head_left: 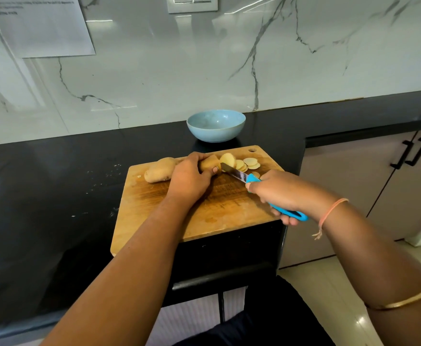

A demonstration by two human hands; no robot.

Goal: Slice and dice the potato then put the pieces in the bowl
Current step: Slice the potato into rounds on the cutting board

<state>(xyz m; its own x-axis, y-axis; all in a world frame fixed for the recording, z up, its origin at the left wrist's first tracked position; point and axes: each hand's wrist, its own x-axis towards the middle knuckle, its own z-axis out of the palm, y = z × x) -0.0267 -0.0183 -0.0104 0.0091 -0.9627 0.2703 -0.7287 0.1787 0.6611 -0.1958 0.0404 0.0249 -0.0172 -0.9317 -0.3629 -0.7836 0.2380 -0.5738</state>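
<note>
Risk 1: the left hand's point(192, 178) thumb lies on the potato's point(159, 171) near side, just beside the cut face where the knife point(233, 173) tip meets it. If the blade skids on the skin or the potato rolls, the thumb is first in line. It is safer with the fingertips tucked back from the cut end.

Risk 2: the slices point(250, 164) pile up loosely at the board's point(204, 211) far right. One thick slice leans upright by the blade, and a careless stroke could push pieces off onto the counter.

Risk 3: the slices are uneven in thickness, so the dice would likely be uneven too.

Grip: the left hand is curled over the potato's right half and pins it to the board, with the uncut end sticking out to the left. The right hand point(277, 193) is wrapped tight round the knife's blue handle, with the forefinger up near the blade's heel.

Position: the potato lies lengthwise on the board's far edge. The bowl point(215, 126) stands just behind the board and no pieces show in it. Judgement: slicing is partway done, and dicing is not yet begun.
</note>
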